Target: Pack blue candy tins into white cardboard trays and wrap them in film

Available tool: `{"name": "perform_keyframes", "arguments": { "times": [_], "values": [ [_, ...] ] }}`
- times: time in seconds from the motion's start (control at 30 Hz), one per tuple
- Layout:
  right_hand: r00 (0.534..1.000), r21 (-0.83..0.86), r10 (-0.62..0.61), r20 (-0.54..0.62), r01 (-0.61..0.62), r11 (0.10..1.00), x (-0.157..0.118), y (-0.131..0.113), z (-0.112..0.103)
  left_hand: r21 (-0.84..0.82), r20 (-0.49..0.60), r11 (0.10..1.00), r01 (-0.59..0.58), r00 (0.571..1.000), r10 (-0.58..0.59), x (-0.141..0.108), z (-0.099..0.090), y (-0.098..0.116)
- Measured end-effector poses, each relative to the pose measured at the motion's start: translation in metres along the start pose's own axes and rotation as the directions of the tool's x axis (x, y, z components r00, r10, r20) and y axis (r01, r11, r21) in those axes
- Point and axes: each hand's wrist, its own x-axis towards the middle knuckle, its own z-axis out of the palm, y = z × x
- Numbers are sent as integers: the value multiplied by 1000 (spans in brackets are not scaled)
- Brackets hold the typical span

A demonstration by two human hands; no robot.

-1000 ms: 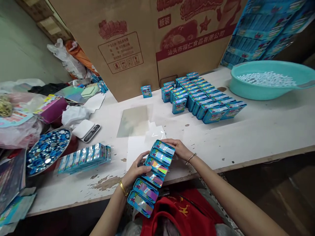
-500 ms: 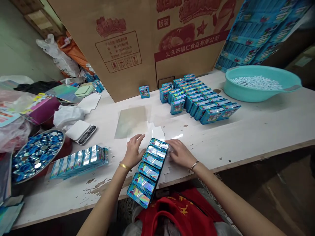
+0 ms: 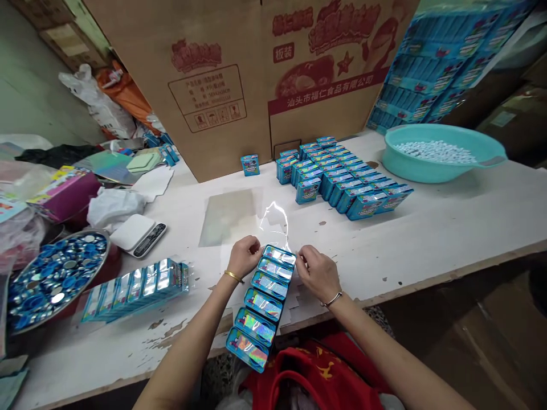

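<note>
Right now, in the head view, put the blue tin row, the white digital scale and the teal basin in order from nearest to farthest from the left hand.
From the left hand:
1. Blue tin row: just to its right.
2. White digital scale: farther left on the table.
3. Teal basin: far right, at the back of the table.

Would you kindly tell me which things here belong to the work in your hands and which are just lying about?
In the work:
left hand
right hand
row of blue tins
clear plastic film

Lying about:
digital scale
tray of blue discs
teal basin
cardboard carton
</note>
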Motion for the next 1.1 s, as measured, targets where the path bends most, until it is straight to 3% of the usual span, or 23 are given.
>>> {"name": "perform_keyframes", "arguments": {
  "times": [0.1, 0.23, 0.3, 0.4, 0.47, 0.53, 0.63, 0.77, 0.83, 0.97, 1.03, 1.1],
  "values": [
    [996, 54, 45, 71, -49, 997, 6, -1, -6, -18, 31, 1000, 24, 999, -24, 8, -1, -1],
    [983, 112, 73, 168, -93, 989, 15, -2, -15, 24, 168, 985, 173, 970, -174, 17, -8, 7],
    [979, 124, 88, 184, -112, 986, 18, -3, -18, 169, 167, 975, 144, 971, -172, 17, -13, 15],
    [969, 179, 151, 195, -186, 966, 20, -5, -19, 411, 142, 911, -17, 989, -46, 15, -20, 24],
    [949, 243, 232, 212, -281, 928, 20, -6, -18, 427, 150, 903, -37, 988, -31, 15, -23, 26],
    [935, 261, 289, 208, -337, 904, 19, -9, -16, 297, 178, 953, 60, 977, -117, 16, -25, 23],
    [968, 137, 230, 104, -243, 960, 15, -18, -13, 83, 236, 975, 204, 947, -218, 17, -27, 18],
    [996, -3, 89, 24, -89, 996, 10, -28, -10, 125, 112, 989, 76, 990, -91, 10, -27, 14],
    [994, 16, 103, 30, -104, 994, 13, -28, -9, 97, 60, 993, 60, 996, -66, 6, -23, 12],
    [984, 39, 163, 76, -166, 985, 24, -27, -6, -63, 42, 977, 206, 978, -203, 2, -17, 6],
    [990, -33, 116, 76, -114, 993, 26, -28, -4, 3, 3, 980, 199, 980, -199, -1, -18, 5],
    [997, -99, 40, 68, -33, 995, 23, -32, -3, 119, -44, 986, 114, 993, -110, -5, -22, 4]
  ]
}}
